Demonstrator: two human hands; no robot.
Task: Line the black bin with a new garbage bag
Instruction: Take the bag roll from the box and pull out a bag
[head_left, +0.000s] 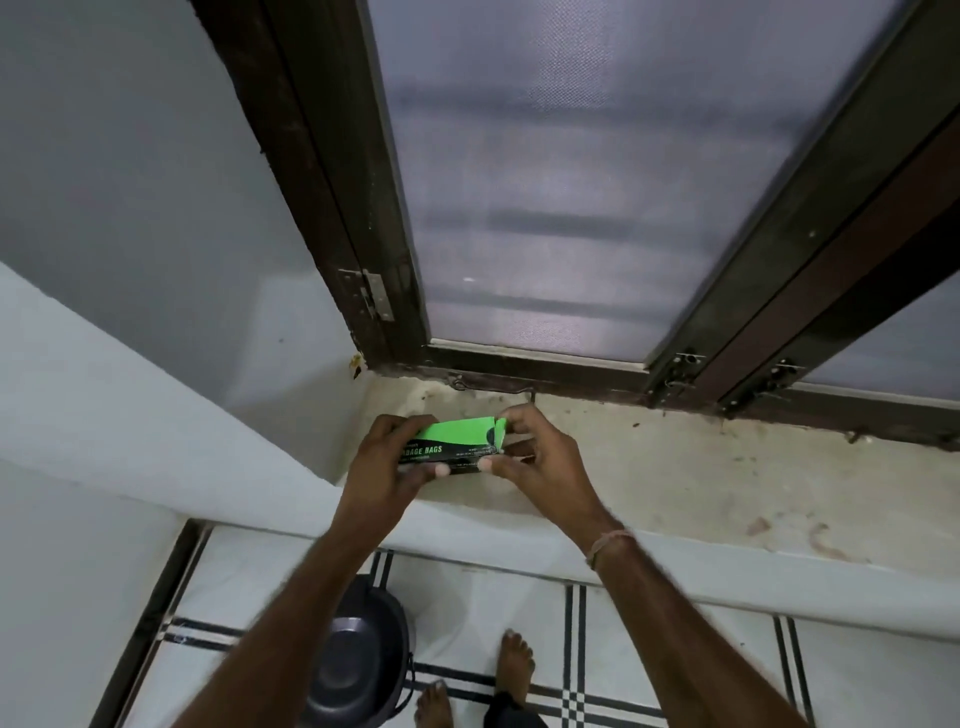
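A green and black box of garbage bags (451, 446) is held above the window sill, lettering facing me. My left hand (387, 462) grips its left end, fingers over the top and thumb underneath. My right hand (540, 462) holds the right end, where a green end flap (500, 432) stands open between the thumb and fingers. The black bin (358, 660) stands on the floor below, under my left forearm, which hides part of it. Its inside looks bare and dark.
A stained stone sill (701, 467) runs along a dark wooden window frame (519, 369) with mesh shutters and latches. A white wall (130, 260) closes in on the left. The tiled floor (649, 649) has black stripes; bare feet (514, 670) stand right of the bin.
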